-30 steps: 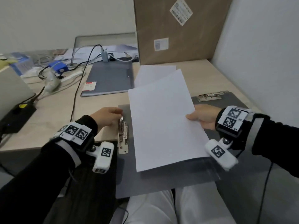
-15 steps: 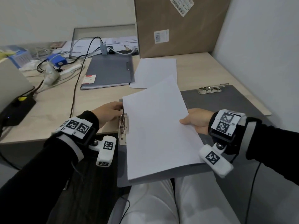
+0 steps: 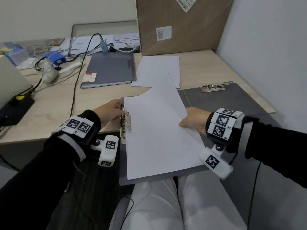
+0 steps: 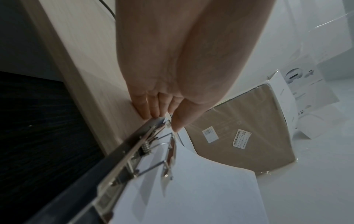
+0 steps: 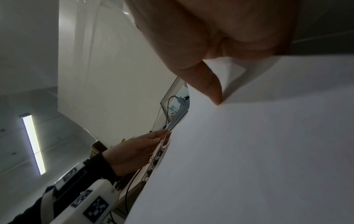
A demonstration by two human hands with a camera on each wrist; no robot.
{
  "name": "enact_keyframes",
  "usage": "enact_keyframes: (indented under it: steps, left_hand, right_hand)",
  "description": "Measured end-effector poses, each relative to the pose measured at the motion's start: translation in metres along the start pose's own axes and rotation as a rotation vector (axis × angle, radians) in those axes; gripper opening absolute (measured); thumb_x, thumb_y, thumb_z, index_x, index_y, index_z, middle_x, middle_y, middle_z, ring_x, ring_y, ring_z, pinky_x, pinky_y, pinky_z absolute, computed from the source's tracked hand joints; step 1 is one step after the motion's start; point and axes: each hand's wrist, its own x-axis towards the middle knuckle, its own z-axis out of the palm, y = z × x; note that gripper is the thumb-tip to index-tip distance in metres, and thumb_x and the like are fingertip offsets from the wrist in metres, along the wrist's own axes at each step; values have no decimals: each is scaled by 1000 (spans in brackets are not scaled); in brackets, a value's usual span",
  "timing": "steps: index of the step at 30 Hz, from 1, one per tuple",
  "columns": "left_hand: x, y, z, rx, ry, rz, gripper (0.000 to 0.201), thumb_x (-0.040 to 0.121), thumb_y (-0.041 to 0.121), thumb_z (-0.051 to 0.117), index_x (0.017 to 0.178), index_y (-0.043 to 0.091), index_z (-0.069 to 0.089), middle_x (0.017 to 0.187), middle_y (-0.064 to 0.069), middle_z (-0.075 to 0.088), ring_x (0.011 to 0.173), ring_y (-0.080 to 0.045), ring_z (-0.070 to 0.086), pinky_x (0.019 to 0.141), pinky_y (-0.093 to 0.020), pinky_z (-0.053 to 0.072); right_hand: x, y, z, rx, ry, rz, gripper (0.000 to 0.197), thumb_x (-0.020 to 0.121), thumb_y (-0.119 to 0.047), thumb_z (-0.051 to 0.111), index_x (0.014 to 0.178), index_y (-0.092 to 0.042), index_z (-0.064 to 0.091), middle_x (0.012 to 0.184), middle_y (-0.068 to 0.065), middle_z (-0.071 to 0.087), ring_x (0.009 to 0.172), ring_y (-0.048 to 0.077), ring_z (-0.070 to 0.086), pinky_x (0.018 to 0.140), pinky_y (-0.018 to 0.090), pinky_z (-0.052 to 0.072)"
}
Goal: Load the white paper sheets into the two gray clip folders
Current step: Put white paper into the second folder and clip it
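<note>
Since the earlier frame, the white sheet (image 3: 159, 133) had come down lower and slid left, so its left edge sat right at the open metal clip (image 3: 125, 124) of the near gray clip folder (image 3: 149, 179). My right hand (image 3: 194, 121) pinched the sheet's right edge, thumb on top. My left hand (image 3: 108, 112) gripped the far end of the clip, thumb on it and fingers on the surface (image 3: 54, 107). More sheets (image 3: 157, 70) lay farther back, beside a closed gray folder (image 3: 109, 70), in front of a cardboard box (image 3: 182, 24).
</note>
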Motion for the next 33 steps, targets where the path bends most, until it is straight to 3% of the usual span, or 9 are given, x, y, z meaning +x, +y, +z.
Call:
enact_keyframes:
  steps: [3, 6, 9, 11, 14, 16, 20, 27, 33]
  left_hand:
    - [1, 0, 0, 14, -5, 3, 37, 92, -6, 42, 116, 22, 47, 111, 7, 58, 92, -1, 54, 78, -13, 43]
    - [2, -1, -1, 48, -37, 14, 41, 92, -5, 43, 124, 19, 51, 124, -2, 59, 104, -11, 55, 82, -18, 42]
    - [4, -3, -3, 85, -47, 7, 40, 92, -3, 43, 128, 12, 51, 124, -6, 60, 99, -8, 57, 72, -8, 44]
    - [7, -6, -4, 85, -19, -7, 39, 92, 0, 46, 129, 8, 50, 128, -12, 60, 100, -12, 56, 70, -9, 45]
    - [11, -11, -5, 58, 53, -36, 41, 91, 3, 51, 131, 6, 47, 127, -14, 58, 101, -15, 54, 73, -15, 44]
    - [10, -11, -3, 47, 103, -42, 42, 90, 4, 54, 131, 4, 46, 121, -13, 57, 102, -17, 52, 82, -20, 44]
    - [9, -12, -1, 112, 157, -32, 36, 89, 10, 58, 124, 7, 54, 115, -9, 57, 105, -20, 54, 98, -31, 43]
    - [8, -12, -2, 206, 189, -4, 34, 87, 17, 62, 119, 9, 57, 123, -12, 59, 119, -25, 54, 108, -41, 39]
    - [8, -13, -2, 198, 181, -2, 32, 87, 18, 62, 118, 9, 58, 121, -10, 60, 119, -25, 54, 108, -42, 39]
  right_hand:
    - [-2, 0, 1, -32, -7, 7, 58, 59, -17, 62, 115, -4, 53, 122, 21, 60, 110, 36, 60, 95, 49, 49]
    - [-20, -11, 2, -140, -2, 22, 50, 72, -13, 67, 116, -4, 46, 112, 12, 57, 101, 30, 58, 86, 36, 50]
    - [-19, -9, 5, -239, 79, 26, 64, 78, -10, 68, 129, -3, 30, 107, 12, 50, 92, 28, 53, 74, 33, 46]
    - [-19, -8, 10, -341, 161, -15, 96, 73, -15, 73, 144, -13, 9, 127, 13, 42, 112, 32, 48, 87, 40, 48]
    - [-18, -7, 9, -499, 236, -118, 127, 67, -22, 80, 148, -29, -17, 158, 4, -2, 145, 32, 3, 107, 54, 29]
    - [-18, -10, 6, -620, 130, -188, 114, 71, -22, 75, 150, -29, -7, 160, 1, -13, 147, 26, -12, 113, 58, 15]
    - [-20, -16, 2, -629, -81, -180, 77, 80, -18, 62, 147, -14, 23, 154, 9, 20, 143, 27, 21, 111, 48, 30]
    - [-9, -12, -8, -444, -55, -236, 72, 81, -27, 69, 144, -19, 36, 151, -1, 32, 139, 19, 33, 111, 31, 30]
    - [15, -24, -33, -257, 104, -254, 55, 80, -23, 71, 131, -22, 53, 115, -5, 52, 112, 17, 51, 79, 21, 38]
